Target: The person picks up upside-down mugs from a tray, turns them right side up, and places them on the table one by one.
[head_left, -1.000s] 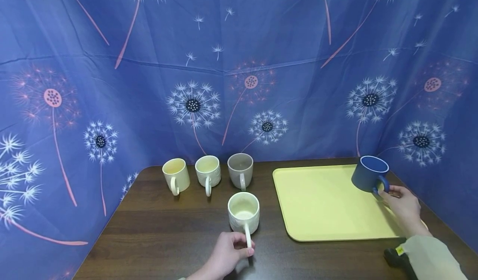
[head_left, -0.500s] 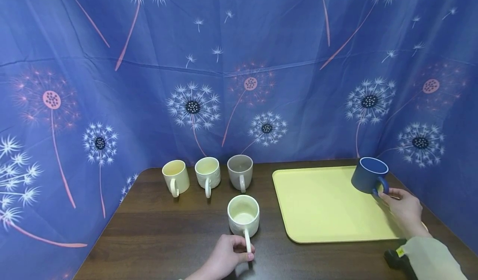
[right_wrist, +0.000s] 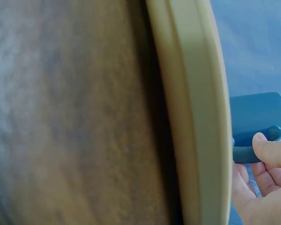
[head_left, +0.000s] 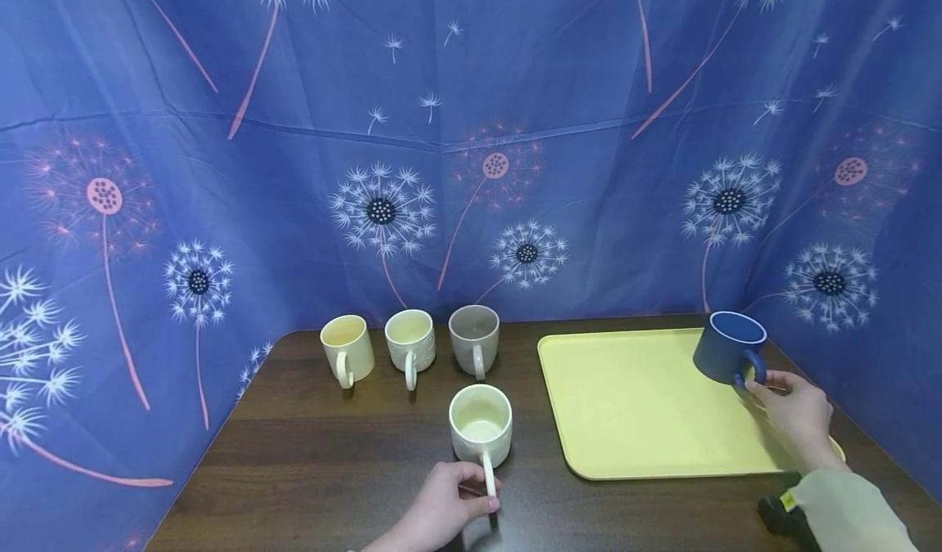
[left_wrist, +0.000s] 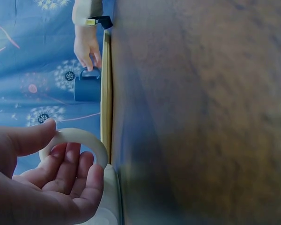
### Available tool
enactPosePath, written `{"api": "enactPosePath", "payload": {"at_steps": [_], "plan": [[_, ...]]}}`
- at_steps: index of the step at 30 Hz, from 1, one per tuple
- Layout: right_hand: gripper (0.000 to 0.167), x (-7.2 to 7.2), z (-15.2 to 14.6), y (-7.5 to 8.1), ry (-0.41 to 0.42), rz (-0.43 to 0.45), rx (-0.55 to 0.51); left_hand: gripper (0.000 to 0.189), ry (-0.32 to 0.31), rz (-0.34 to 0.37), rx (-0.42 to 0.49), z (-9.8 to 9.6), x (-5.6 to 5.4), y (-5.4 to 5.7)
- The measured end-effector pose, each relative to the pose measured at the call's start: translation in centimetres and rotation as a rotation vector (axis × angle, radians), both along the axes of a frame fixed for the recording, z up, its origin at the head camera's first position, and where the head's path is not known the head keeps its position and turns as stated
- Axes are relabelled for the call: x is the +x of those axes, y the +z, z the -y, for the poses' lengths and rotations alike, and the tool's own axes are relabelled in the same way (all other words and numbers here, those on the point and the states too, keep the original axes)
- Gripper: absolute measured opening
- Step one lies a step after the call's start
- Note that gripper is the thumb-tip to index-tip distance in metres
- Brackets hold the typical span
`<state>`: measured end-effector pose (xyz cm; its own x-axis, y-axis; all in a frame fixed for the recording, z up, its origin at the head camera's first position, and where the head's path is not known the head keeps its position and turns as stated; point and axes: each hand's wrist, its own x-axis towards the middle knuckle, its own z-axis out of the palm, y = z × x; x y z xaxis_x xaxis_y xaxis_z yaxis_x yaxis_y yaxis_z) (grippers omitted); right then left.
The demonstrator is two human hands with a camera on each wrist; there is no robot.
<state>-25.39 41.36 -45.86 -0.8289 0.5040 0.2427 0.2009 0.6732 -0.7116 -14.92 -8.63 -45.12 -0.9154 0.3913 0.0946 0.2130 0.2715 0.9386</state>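
Observation:
A cream mug [head_left: 480, 425] stands upright on the dark wooden table, its handle turned toward me. My left hand [head_left: 445, 499] pinches that handle between thumb and fingers; the left wrist view shows the thumb on the handle [left_wrist: 79, 136] and the fingers curled at its opening. On the back right corner of the yellow tray [head_left: 633, 405] stands a dark blue mug [head_left: 724, 347]. With thumb and fingers my right hand [head_left: 798, 413] grips the blue mug's handle, and the right wrist view shows the thumb lying on that handle [right_wrist: 247, 154].
Along the back of the table stand a pale yellow mug [head_left: 352, 352], a white patterned mug [head_left: 412, 339] and a grey mug [head_left: 474, 339], handles toward me. A blue dandelion-print cloth [head_left: 589, 208] hangs behind. Near my right sleeve sits a black strap piece [head_left: 776, 515].

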Motion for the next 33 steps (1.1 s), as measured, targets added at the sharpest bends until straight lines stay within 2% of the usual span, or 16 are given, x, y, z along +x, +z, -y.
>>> {"api": "enactPosePath", "payload": {"at_steps": [7,15,21,33], "plan": [[0.036,0.1,0.5,0.1,0.032,-0.072,0.08,0.013,0.0,-0.048,-0.064,0.6,-0.1,0.5],[0.04,0.0,0.8,0.4,0.059,-0.106,0.104,0.012,-0.017,-0.065,-0.085,1.4,-0.4,1.0],[0.044,0.3,1.3,0.7,0.078,-0.109,0.104,0.011,-0.02,-0.051,-0.094,2.0,-0.3,1.2],[0.046,0.8,1.8,1.5,0.117,-0.124,0.152,0.011,-0.005,-0.041,-0.091,2.4,0.2,2.6]]}}
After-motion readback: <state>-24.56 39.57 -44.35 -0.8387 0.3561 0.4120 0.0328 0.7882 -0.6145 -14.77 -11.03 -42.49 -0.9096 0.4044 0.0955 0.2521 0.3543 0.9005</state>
